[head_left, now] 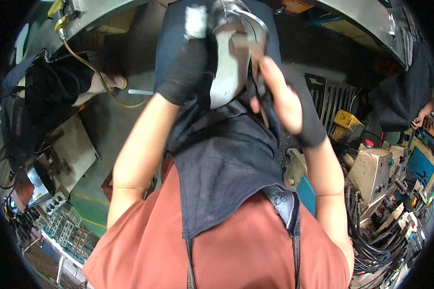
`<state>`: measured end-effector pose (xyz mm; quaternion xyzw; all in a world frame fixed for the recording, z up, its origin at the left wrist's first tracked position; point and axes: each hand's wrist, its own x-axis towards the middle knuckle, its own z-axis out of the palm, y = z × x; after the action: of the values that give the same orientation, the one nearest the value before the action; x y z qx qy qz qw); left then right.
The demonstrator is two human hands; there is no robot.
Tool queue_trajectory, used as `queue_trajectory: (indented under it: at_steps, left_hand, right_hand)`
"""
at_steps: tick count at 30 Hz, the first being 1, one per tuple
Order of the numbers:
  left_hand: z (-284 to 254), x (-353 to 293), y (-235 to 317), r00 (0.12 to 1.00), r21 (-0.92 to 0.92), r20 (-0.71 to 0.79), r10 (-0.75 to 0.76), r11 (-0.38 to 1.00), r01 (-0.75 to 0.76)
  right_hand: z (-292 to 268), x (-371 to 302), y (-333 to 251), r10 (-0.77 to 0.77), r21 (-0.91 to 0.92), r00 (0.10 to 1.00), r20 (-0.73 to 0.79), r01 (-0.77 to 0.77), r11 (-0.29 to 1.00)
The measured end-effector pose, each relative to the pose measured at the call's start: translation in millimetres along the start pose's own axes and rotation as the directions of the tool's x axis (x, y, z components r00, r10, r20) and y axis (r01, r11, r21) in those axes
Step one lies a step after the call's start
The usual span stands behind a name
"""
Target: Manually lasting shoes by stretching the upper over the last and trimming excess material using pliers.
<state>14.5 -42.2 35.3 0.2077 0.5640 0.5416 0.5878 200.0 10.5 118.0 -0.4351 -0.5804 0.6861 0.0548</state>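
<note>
A shoe, sole side up, lies across my lap, with a pale grey-white bottom and a shiny dark upper gathered at its far end. My left hand, in a black fingerless glove, grips the shoe's left side. Something white covers or sits at that hand's fingertips; I cannot tell which. On the other side, my right hand, also in a black glove, is closed around a brownish pincer-like tool. The tool's head overlaps the shoe's right edge and is smeared by motion.
A grey metal bench edge curves ahead of me. At left hangs a yellow air gun with a hose. To the right stand a beige machine box with a red button and bundled black cables. Other people sit on both sides.
</note>
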Motion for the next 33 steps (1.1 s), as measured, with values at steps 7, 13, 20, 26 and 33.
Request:
queue_trajectory:
  at_steps: [7,13,20,26,33]
  left_hand:
    - [-25,17,-41,0.995,0.381,-0.099,-0.021,0.923,0.057]
    - [16,-6,-90,0.867,0.737,-0.081,0.491,0.615,-0.28]
    - [11,4,-93,0.811,0.873,0.085,0.579,0.349,-0.341]
    - [29,32,-57,0.872,0.792,-0.079,0.483,0.561,-0.239]
    - [42,38,-46,0.77,0.958,0.245,0.589,-0.026,-0.285]
  right_hand:
    - [-32,84,33,0.237,0.312,0.968,0.081,-0.25,0.917]
    - [-79,83,38,0.046,-0.528,0.953,0.3,0.126,0.84]
    - [-75,92,78,-0.36,-0.846,0.89,0.279,0.405,0.347]
    - [-95,79,84,0.063,-0.461,0.954,0.294,0.084,0.884]
    - [-124,67,-10,0.183,-0.774,0.891,0.416,0.241,0.585]
